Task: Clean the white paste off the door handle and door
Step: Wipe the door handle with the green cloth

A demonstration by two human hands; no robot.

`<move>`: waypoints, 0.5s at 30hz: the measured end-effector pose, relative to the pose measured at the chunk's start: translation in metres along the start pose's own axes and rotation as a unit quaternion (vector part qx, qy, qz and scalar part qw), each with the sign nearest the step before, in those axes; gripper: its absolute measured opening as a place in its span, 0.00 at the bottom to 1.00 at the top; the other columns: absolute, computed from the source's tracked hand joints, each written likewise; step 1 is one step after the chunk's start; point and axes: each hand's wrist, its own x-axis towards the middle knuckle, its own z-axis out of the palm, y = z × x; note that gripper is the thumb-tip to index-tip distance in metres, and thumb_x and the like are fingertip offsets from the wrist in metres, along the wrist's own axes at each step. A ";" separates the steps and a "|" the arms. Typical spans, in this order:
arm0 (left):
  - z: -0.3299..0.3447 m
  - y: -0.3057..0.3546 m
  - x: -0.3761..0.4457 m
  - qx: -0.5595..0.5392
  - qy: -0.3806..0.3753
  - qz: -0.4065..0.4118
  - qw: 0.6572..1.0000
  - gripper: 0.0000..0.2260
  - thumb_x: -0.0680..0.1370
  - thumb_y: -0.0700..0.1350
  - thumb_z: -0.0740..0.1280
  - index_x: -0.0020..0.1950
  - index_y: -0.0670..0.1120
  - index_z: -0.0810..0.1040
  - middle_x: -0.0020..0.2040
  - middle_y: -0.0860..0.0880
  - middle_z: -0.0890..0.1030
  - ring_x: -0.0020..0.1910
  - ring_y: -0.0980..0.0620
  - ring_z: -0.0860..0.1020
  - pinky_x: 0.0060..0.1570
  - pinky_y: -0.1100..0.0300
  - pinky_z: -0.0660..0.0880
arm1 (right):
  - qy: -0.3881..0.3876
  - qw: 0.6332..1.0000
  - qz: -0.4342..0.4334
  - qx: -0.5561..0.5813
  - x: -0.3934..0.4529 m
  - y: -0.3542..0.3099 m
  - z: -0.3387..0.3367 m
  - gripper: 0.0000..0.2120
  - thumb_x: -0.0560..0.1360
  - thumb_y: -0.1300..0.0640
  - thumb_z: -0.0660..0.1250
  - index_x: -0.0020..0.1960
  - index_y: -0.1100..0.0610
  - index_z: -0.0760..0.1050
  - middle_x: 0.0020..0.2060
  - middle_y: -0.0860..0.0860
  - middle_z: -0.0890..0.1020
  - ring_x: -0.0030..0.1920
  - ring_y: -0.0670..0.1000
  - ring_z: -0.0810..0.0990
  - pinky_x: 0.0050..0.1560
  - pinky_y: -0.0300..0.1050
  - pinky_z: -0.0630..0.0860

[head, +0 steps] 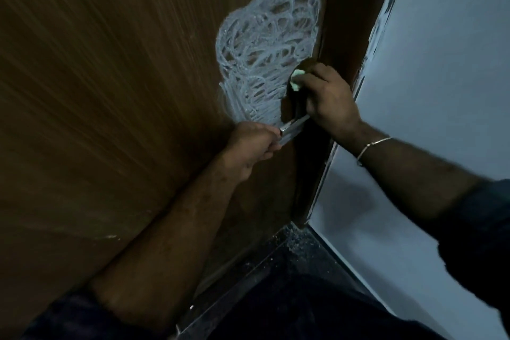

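White paste [265, 47] swirled on brown door [110, 91], frame centre; left hand [249, 146] gripped door handle [292, 125], right hand [328, 99] pinched green cloth [297, 78]; grey wall [441, 91] right.

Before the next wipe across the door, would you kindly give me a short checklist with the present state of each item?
1. Left hand steadies the door handle: ok, it grips the lever's end.
2. Right hand holds the green sponge: ok, pressed to the door just above the handle.
3. White paste cleared from the door: not ok, a large scribbled patch remains.
4. Strip beside the sponge wiped: ok, bare wood shows there.
5. Paste on the handle itself: cannot tell, too dark and glossy.
6. Sponge face clean enough: cannot tell, mostly hidden by the fingers.
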 end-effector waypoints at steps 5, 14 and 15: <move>0.002 -0.001 0.001 0.029 0.002 0.012 0.999 0.11 0.77 0.34 0.67 0.42 0.48 0.83 0.52 0.44 0.85 0.54 0.48 0.83 0.50 0.57 0.79 | 0.143 0.955 0.212 0.153 -0.001 -0.018 0.012 0.17 0.74 0.70 0.61 0.60 0.65 0.79 0.55 0.61 0.80 0.56 0.57 0.79 0.58 0.31 0.68; 0.002 0.003 0.003 0.045 -0.010 0.005 0.999 0.09 0.79 0.34 0.65 0.46 0.46 0.81 0.51 0.41 0.84 0.54 0.47 0.82 0.53 0.56 0.77 | 0.026 0.919 0.340 0.198 -0.003 -0.011 0.017 0.23 0.74 0.64 0.60 0.69 0.57 0.74 0.60 0.56 0.81 0.59 0.56 0.79 0.60 0.43 0.74; 0.001 0.004 0.003 0.049 -0.010 0.001 0.999 0.09 0.79 0.34 0.65 0.46 0.46 0.82 0.51 0.41 0.84 0.54 0.47 0.82 0.55 0.55 0.78 | 0.004 0.897 0.372 0.237 -0.006 -0.009 0.018 0.23 0.75 0.62 0.59 0.68 0.55 0.75 0.60 0.55 0.81 0.58 0.55 0.79 0.60 0.44 0.74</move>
